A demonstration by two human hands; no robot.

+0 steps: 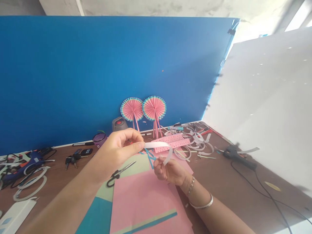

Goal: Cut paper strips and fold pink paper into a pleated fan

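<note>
My left hand [119, 151] is closed, thumb and forefinger pinching one end of a white strip [158, 144]. From there the strip runs to the right, bends over and curls down. Its lower end reaches the fingers of my right hand [168, 170], which are curled together; whether they grip the strip or something small is not clear. Beneath both hands lie pink sheets of paper [143, 198], with a narrow yellow and blue paper strip [151, 222] across the nearest one. Black-handled scissors [119, 174] rest on pale green paper [131, 167] beside the left wrist.
Two round pink paper fans [154, 109] lean against the blue board [97, 71]. Curled white strips [197, 139] lie behind pink patterned paper [170, 143]. A black glue gun [240, 156] with its cord is at the right; keys [73, 159] and a blue tool [31, 162] are left.
</note>
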